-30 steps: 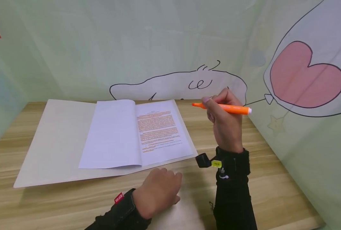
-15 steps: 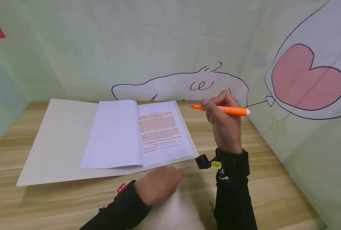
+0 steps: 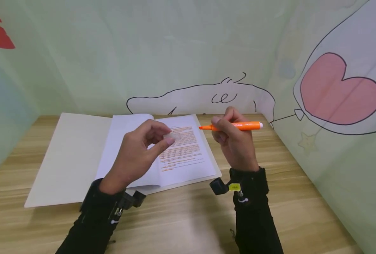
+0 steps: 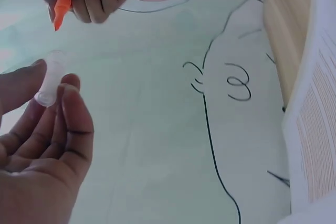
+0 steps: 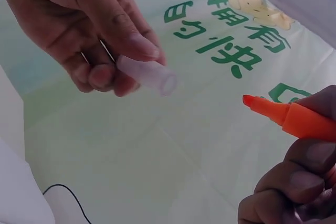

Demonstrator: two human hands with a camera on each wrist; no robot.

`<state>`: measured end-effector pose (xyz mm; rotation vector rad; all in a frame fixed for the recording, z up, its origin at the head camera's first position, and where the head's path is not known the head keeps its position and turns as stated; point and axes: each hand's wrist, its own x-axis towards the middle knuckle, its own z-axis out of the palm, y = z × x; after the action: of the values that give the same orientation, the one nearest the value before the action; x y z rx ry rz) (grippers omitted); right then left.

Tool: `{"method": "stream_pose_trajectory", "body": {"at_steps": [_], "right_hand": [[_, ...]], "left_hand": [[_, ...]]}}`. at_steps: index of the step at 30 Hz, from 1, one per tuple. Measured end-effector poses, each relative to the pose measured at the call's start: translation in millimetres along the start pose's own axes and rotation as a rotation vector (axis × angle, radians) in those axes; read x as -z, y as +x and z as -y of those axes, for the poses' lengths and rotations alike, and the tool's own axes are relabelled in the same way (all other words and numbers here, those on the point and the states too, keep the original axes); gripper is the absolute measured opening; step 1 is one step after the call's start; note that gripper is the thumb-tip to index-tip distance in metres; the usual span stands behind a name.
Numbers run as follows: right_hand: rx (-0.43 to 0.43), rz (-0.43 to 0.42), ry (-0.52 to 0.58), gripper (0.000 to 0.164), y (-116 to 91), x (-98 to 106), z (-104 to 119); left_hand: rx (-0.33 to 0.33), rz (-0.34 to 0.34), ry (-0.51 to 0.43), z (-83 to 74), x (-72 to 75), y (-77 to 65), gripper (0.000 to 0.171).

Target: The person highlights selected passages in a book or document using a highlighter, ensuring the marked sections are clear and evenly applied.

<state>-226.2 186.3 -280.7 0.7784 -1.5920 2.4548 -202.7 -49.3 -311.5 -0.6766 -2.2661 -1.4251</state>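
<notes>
My right hand (image 3: 238, 150) holds an uncapped orange highlighter (image 3: 247, 126), its chisel tip pointing left. Between thumb and fingers, my left hand (image 3: 132, 157) pinches a translucent cap (image 4: 51, 80). In the right wrist view the open end of the cap (image 5: 152, 76) faces the highlighter tip (image 5: 248, 100), with a gap between them. Both hands are raised, the left one in front of an open document. Its printed page (image 3: 188, 173) bears many orange-marked lines, partly hidden by the left hand.
The document's turned-over white sheet (image 3: 119, 130) and a cream folder cover (image 3: 67, 165) spread leftward on the wooden table (image 3: 175, 225). Behind and to the right, a pale green curtain (image 3: 162, 56) with cartoon drawings encloses the table.
My left hand has risen from the table's near side to in front of the pages, and the cap is now visible in it. My right hand has shifted slightly left and down with the highlighter.
</notes>
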Motion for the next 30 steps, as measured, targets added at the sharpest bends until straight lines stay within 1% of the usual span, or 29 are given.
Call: {"method": "stream_pose_trajectory", "body": {"at_steps": [3, 5, 8, 11, 16, 19, 23, 30], "right_hand": [[-0.035, 0.036, 0.015, 0.03, -1.5, -6.7, -3.4], [-0.045, 0.051, 0.014, 0.029, -1.9, -10.8, -5.7], [-0.052, 0.064, 0.007, 0.029, -1.4, -15.9, -9.0], [-0.057, 0.076, -0.004, 0.029, -0.9, -19.6, -12.1], [-0.069, 0.082, -0.011, 0.029, -1.0, -24.1, -16.3], [-0.083, 0.089, -0.033, 0.028, -1.6, -26.3, -18.7], [-0.097, 0.108, -0.05, 0.028, -2.6, -29.2, -21.9], [-0.112, 0.121, -0.018, 0.029, -3.2, -33.2, -26.6]], "left_hand": [[0.012, -0.022, -0.112, -1.9, -0.4, 0.1, 0.023], [0.015, -0.029, -0.14, -2.8, -1.2, -0.2, 0.023], [0.01, -0.031, -0.152, -3.8, -2.0, -1.0, 0.023], [-0.009, -0.029, -0.154, -4.6, -2.5, -1.6, 0.024], [-0.038, -0.028, -0.2, -5.4, -4.9, -1.3, 0.024], [-0.05, -0.026, -0.222, -6.2, -7.2, -1.4, 0.024], [-0.056, -0.037, -0.231, -7.3, -10.0, -2.0, 0.025], [-0.035, -0.051, -0.253, -9.8, -8.5, -3.0, 0.021]]}}
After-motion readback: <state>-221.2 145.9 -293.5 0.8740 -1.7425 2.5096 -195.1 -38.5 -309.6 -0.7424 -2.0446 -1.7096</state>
